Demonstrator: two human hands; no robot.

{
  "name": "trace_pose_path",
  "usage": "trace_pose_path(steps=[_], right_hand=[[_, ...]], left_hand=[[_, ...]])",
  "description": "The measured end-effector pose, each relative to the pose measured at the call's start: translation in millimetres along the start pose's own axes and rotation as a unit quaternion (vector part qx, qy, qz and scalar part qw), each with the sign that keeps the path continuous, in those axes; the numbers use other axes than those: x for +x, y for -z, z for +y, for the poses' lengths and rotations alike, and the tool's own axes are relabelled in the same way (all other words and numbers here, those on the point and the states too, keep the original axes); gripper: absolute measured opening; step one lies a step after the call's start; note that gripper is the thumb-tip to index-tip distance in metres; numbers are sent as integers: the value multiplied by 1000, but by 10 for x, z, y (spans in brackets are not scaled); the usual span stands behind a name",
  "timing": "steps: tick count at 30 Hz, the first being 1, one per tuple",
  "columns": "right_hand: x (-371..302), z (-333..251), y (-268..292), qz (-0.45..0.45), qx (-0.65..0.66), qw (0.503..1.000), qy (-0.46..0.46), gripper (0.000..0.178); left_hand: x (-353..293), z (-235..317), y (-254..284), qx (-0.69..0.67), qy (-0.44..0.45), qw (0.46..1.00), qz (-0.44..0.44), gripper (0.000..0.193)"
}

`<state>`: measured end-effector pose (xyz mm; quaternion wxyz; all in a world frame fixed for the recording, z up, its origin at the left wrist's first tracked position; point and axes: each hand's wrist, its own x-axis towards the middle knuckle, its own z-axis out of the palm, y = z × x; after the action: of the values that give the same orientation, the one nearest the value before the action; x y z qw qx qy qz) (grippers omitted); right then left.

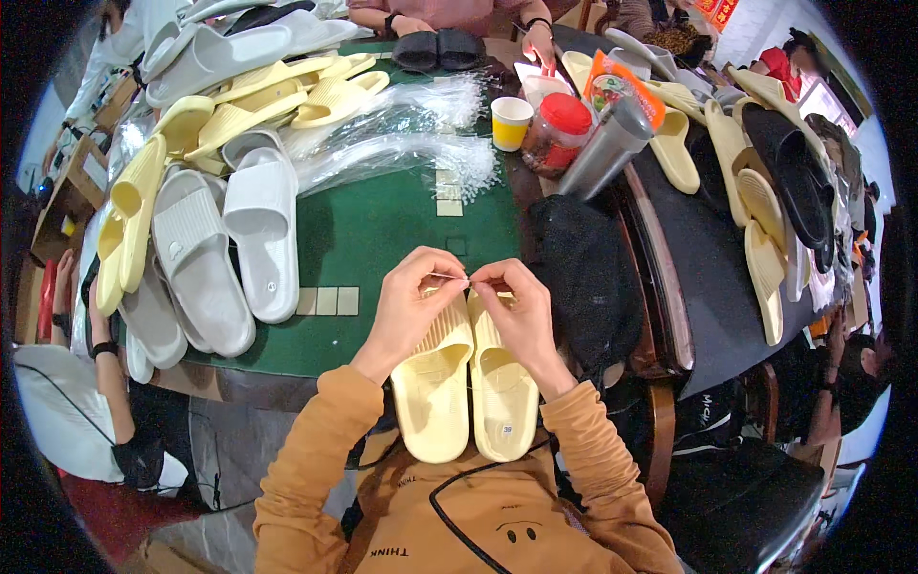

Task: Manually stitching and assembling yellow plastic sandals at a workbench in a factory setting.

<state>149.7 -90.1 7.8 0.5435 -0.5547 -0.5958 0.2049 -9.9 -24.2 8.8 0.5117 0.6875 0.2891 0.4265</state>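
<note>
A pair of pale yellow slide slippers, the left one (432, 411) and the right one (505, 397), lies side by side at the table's near edge, toes away from me. Above their toe ends, my left hand (409, 304) and my right hand (521, 311) meet with fingertips pinched. Between them runs a thin whitish plastic strand (442, 275), its ends partly hidden by the fingers. Beyond my hands, bundles of clear plastic strands (411, 161) with small white heads lie on the green table mat (373, 239).
Grey slippers (263, 220) and yellow slippers (134, 210) are heaped on the left. A paper cup (512, 124), red-lidded jar (557, 134) and steel flask (607, 148) stand at the back right. Black slippers (438, 50) lie at the far edge. Other people sit around.
</note>
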Motion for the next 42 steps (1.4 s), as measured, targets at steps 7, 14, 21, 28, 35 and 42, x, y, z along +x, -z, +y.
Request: trace_pose_path(steps=[7,14,21,28,35,42], right_hand=[[-5,-5,1,1,17,1000,-20,13],[-8,-29,1,9,-4,1000,9,17],[9,-31,34,14,-17,1000,21,17],[20,-36,63,-12,-19,999,23,17],[29,3,83,-37,6,999,-20,16],[41,16,104,-53,36,997,-50,16]], left_hand=[[2,-9,3,-10,18,1000,-8,7],[-8,4,4,-7,24,1000,-13,8],[-25,61,19,63,11,998,-17,9],[-21,71,30,61,20,998,-20,10],[1,39,72,36,38,996,-69,10],[8,68,90,62,9,994,-86,9]])
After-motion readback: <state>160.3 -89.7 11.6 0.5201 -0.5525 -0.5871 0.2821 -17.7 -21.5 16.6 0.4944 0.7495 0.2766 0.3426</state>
